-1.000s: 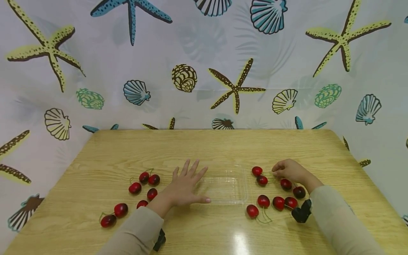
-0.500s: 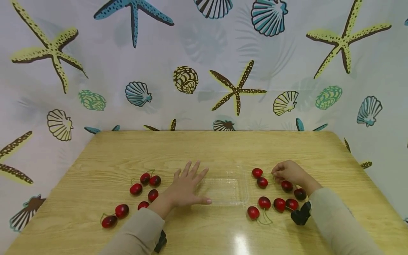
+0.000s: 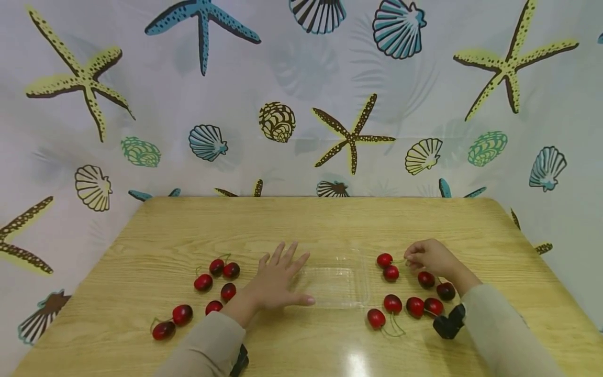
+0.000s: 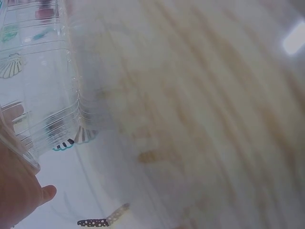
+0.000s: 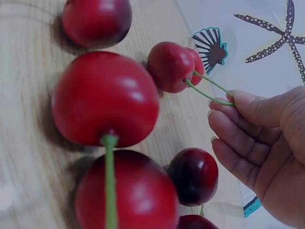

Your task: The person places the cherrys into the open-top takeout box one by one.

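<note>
My left hand [image 3: 278,283], fingers spread straight, lies at the left side of a clear plastic container [image 3: 366,283]; in the left wrist view the container wall [image 4: 71,62] rises beside the hand [image 4: 19,186]. To the right of the container, my right hand [image 3: 433,259] pinches the joined green stems [image 5: 209,98] of a cherry pair between thumb and forefinger. The pair's cherries, the upper [image 3: 384,260] and the lower [image 3: 391,273], appear to rest on the table. Its other fingers are loosely bent in the right wrist view.
Several more cherries [image 3: 392,303] lie below and beside the right hand, near its wrist. Another group of cherries [image 3: 203,283] is scattered left of the left hand, some close to the sleeve. Behind the wooden table [image 3: 282,220] hangs a shell-patterned cloth [image 3: 301,78].
The head view has tilted slightly. My right fingers stay on the stems, and the held cherries have shifted very slightly right. My left hand keeps its place at the container.
</note>
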{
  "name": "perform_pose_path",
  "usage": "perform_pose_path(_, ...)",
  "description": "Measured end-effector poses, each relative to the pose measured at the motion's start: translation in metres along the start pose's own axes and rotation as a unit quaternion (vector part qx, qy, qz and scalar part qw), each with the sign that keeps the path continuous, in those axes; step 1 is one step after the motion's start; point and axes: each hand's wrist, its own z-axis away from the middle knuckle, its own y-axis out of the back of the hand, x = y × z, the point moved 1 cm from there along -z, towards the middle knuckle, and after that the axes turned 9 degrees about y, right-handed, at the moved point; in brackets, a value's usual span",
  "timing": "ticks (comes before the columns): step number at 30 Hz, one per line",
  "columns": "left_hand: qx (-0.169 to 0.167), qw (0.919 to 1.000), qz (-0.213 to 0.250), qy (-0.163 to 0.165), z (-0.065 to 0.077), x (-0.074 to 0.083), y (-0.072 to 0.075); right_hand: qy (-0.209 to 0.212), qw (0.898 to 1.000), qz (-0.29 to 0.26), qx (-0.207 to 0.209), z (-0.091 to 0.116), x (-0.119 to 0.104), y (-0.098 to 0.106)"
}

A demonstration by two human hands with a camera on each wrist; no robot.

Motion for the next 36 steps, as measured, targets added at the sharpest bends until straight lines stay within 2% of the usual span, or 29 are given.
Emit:
perform_pose_path(14,0.0,1.0,-0.004,0.004,-0.001,0.0,-0.001,0.016,1.0,-0.008,0.016,0.003,-0.012,0.005)
perform_pose_path(25,-0.011,0.9999,-0.002,0.01,-0.001,0.001,-0.001,0.055,0.998,-0.013,0.022,0.008,-0.026,0.007)
perform_pose_path(36,-0.001,1.0,-0.002,0.003,-0.001,0.002,-0.001,0.064,0.997,-0.026,0.031,0.012,-0.039,0.007)
